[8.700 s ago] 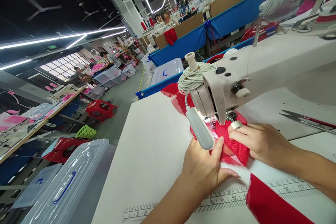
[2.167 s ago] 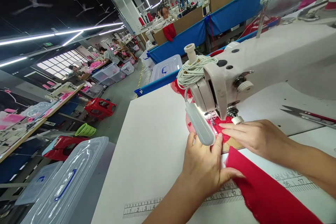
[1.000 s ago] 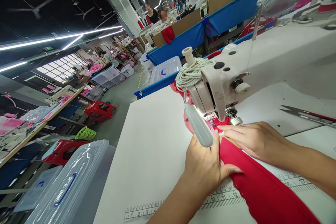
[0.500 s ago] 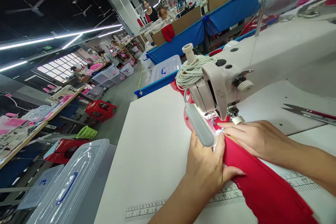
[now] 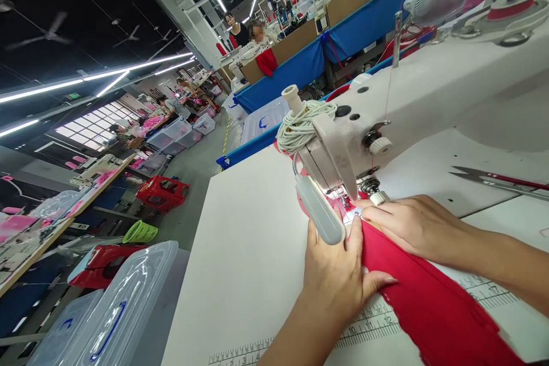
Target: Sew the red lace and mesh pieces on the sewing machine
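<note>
A long strip of red fabric (image 5: 429, 280) runs from beneath the sewing machine (image 5: 343, 143) toward the front right of the table. My left hand (image 5: 332, 271) lies spread beside the needle area, its thumb resting on the strip's left edge. The lamp head (image 5: 319, 209) covers part of its fingertips. On the strip's right edge, close to the presser foot (image 5: 344, 200), my right hand (image 5: 416, 223) has its fingers pressed together on the cloth. Its fingertips are partly hidden behind a tension knob.
Scissors (image 5: 497, 177) lie on the machine bed at the right. A printed ruler (image 5: 369, 329) crosses the white table (image 5: 240, 251). Lidded plastic boxes (image 5: 141, 291) and red stools (image 5: 163, 197) stand to the left. Other people are at machines farther back.
The view has shifted slightly, so the machine sits farther left in the picture. Both hands keep nearly the same pose on the red fabric.
</note>
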Available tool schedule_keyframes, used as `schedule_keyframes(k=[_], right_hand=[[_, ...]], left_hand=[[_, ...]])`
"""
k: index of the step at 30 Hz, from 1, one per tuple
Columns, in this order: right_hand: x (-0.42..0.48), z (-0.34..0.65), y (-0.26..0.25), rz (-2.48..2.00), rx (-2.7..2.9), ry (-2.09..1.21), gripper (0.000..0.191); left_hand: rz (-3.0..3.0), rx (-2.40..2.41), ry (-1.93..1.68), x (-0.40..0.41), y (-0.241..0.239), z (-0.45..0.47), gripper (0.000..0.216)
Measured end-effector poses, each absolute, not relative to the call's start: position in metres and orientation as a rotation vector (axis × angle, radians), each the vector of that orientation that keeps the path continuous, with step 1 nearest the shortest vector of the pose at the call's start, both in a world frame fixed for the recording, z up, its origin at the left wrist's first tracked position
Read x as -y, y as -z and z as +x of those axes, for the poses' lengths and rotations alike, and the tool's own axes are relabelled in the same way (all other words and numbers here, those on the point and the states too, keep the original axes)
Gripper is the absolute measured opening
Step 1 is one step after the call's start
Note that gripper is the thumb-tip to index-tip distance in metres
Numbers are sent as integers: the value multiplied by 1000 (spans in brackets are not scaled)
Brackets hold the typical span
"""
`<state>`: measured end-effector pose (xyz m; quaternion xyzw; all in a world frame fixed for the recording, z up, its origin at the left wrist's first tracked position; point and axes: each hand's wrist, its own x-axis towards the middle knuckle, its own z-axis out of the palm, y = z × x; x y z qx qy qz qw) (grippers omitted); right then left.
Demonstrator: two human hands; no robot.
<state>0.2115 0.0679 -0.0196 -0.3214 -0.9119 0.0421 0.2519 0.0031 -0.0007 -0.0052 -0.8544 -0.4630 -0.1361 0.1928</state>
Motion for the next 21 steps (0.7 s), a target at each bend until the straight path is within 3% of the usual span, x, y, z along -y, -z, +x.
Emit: schedule_keyframes(k=[10,14,18,21], right_hand=[[-68,208,32,-917,2399,-92,22],[-69,207,34,-948,2378,-31,31],[-71,206,31,-879,2338,-71,34],[-76,206,30,-807,2203,4,34]], left_hand=[[-2447,1371,312,-1,4,2,81],[-2492,1434,332,-2,2,-1,74],[-2538,1415,493,-4,-1,-6,71],[-2521,1405,680,-14,-2,-14,51]])
